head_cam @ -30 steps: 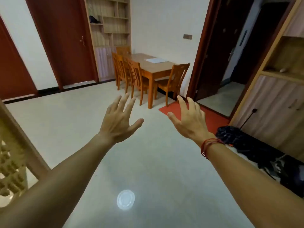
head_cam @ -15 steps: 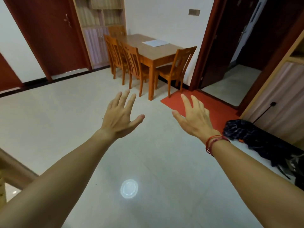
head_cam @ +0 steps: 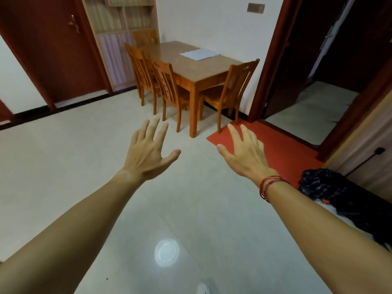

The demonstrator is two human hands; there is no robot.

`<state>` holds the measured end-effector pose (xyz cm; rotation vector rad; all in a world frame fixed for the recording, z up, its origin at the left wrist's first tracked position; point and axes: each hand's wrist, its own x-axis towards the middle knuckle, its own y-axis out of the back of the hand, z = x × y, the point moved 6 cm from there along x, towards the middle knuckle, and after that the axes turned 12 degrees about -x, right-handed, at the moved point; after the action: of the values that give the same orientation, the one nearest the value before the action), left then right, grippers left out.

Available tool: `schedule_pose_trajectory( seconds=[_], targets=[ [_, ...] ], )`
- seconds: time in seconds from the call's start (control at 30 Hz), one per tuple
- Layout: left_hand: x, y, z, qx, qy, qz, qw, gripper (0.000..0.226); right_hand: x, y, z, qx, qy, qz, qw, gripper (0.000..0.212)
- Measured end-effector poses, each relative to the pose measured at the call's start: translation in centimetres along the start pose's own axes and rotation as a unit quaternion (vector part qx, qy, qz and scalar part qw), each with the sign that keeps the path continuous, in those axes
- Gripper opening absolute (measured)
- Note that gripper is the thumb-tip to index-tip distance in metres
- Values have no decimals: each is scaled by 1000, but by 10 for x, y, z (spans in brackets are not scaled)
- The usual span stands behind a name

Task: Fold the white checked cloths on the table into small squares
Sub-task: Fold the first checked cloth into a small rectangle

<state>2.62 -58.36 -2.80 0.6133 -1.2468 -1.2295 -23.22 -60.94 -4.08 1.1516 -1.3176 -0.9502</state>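
A white cloth (head_cam: 199, 54) lies flat on the far part of a brown wooden table (head_cam: 191, 68) across the room; its pattern is too small to tell. Both my arms stretch out in front of me over the pale tiled floor. My left hand (head_cam: 148, 151) has its fingers spread and holds nothing. My right hand (head_cam: 246, 153) is spread the same way and empty, with red strings round its wrist. Both hands are well short of the table.
Wooden chairs (head_cam: 169, 85) stand along the table's left side and one chair (head_cam: 231, 88) at its near end. A red mat (head_cam: 282, 145) lies by a doorway on the right. A dark bundle (head_cam: 331, 192) lies on the floor at right.
The view has moved closer to the table and tipped down. Both hands stay spread and empty in front of me.
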Motion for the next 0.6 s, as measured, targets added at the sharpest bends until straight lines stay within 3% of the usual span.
schedule_pose_trajectory(
  seconds=[0.6],
  targets=[
    [266,-95,-92,-10,15,2,1000,89,285,-83,6,-13,32,-18,999,68]
  ],
)
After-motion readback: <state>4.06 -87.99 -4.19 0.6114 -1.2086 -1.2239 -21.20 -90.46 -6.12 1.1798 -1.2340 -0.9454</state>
